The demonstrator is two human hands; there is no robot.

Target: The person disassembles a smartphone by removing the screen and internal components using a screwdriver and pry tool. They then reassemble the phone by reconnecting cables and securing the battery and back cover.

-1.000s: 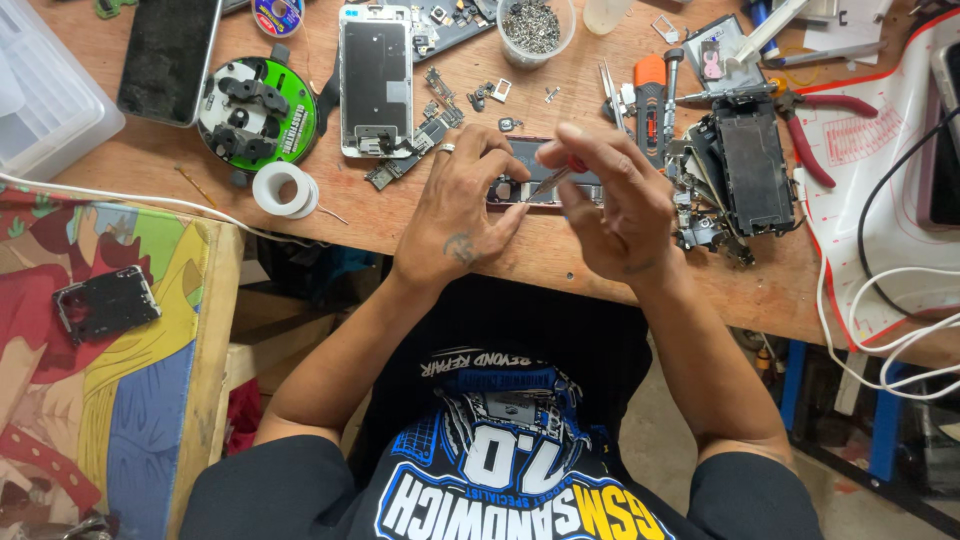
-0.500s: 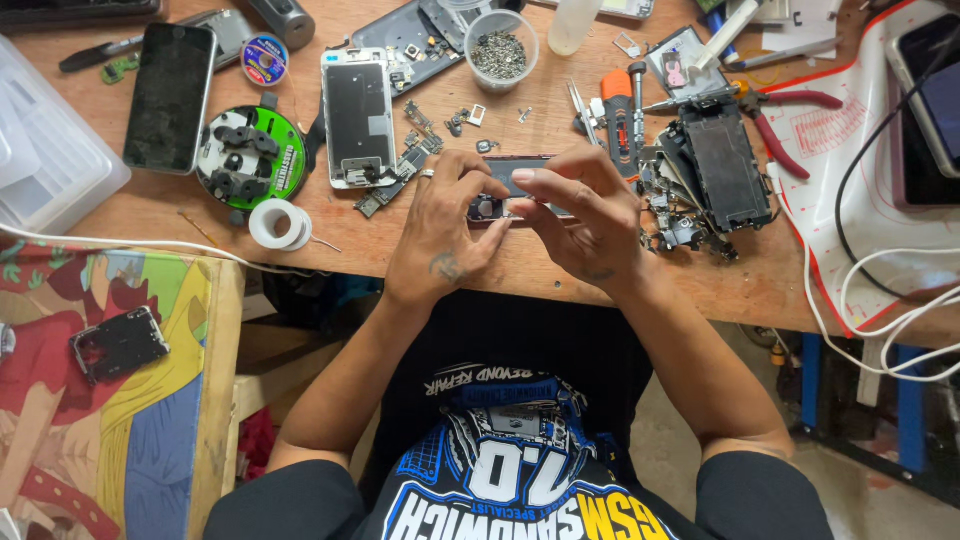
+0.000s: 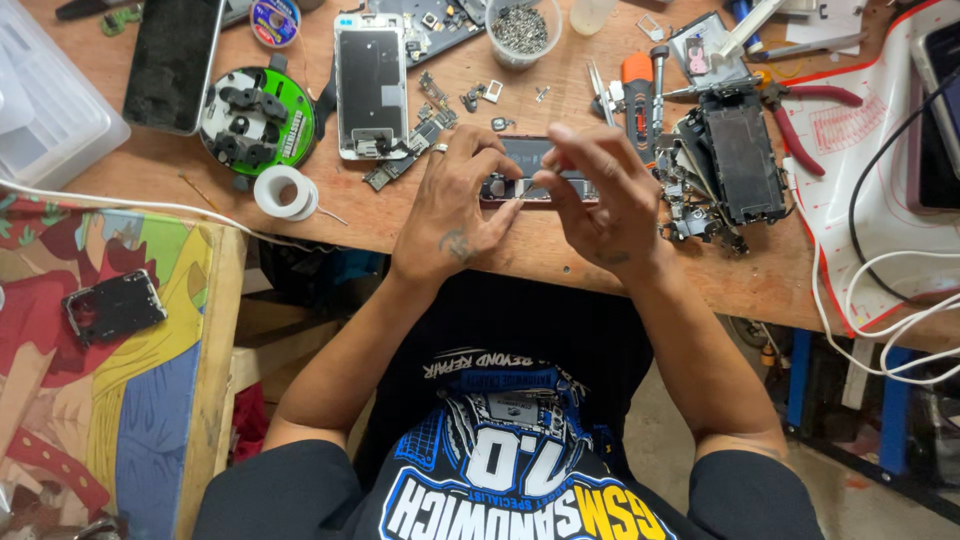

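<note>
Centre of frame, at the near edge of the wooden workbench (image 3: 560,245): both hands meet over an opened phone body (image 3: 530,170) lying flat on the bench. Left hand (image 3: 455,215) grips its left end, thumb at the near edge, fingers curled over the top. Right hand (image 3: 600,200) comes in from the right with fingertips pinched together over the middle of the chassis; whether they hold a small part I cannot tell, it is too small to see. Doing this well, as I judge it: keep the left hand as a steady clamp so the chassis does not skate, and work the right fingertips lightly. Loose screws and small parts (image 3: 470,95) lie just beyond the phone toward the top, so wrists should stay low and still. Gutted dark phone frame (image 3: 740,160) sits close on the right; white tape roll (image 3: 285,192) well to the left.
</note>
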